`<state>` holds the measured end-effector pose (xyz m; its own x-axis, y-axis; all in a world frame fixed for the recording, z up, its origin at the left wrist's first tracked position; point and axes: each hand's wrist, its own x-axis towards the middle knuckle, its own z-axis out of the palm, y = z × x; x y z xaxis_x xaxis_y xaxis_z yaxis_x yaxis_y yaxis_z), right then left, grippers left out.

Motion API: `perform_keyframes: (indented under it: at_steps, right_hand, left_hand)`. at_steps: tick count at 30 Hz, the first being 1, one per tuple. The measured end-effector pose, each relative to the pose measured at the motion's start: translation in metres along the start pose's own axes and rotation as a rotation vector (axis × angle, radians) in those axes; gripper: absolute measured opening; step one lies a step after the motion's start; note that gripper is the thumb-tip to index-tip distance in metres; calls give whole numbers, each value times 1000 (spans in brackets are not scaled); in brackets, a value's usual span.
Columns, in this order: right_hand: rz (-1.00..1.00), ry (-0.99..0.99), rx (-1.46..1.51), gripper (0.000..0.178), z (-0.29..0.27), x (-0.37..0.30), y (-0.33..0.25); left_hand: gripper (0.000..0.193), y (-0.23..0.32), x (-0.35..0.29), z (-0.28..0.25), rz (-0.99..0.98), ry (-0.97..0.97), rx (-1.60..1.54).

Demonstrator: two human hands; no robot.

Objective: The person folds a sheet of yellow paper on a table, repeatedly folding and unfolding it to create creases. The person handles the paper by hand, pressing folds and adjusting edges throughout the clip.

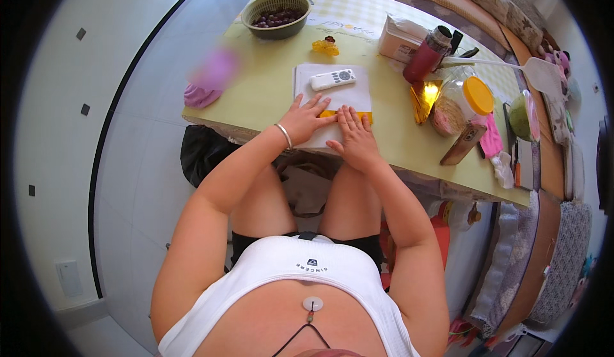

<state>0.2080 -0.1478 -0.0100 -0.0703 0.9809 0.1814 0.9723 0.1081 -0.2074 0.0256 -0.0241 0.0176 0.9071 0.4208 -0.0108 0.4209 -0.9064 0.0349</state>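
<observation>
So the white paper [348,98] is lying flat on the pale table [256,101], with a gold strip [369,115] running across it, partly hidden by fingers. Left hand [306,119] is palm down on the paper, fingers fanned wide; right hand [355,138] is flat on it too, fingers closer together, and neither looks to be gripping anything. How far along? I'd say the paper being laid out flat looks done, the pressing-down part doesn't, since both hands are on it. Can't tell if that strip is stuck down, or what else is left. White remote [332,79] sits on the paper's far half. Small yellow thing [326,46] just beyond the paper, basket [275,33] of dark fruit farther off to its left, red flask [427,54] and yellow-lidded jar [449,115] to its right
</observation>
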Motion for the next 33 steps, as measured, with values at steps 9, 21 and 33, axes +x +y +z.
perform_keyframes:
  at_steps: [9, 21, 33]
  right_hand:
    - [17, -22, -42, 88, 0, 1, 1]
    - [-55, 16, -95, 84, 10, 2, 7]
    - [105, -32, 47, 82, -20, -16, 34]
  left_hand:
    - [61, -5, -42, -32, -211, -18, 6]
    - [104, 50, 6, 24, -106, 173, -264]
    - [97, 17, -42, 21, -225, 130, -145]
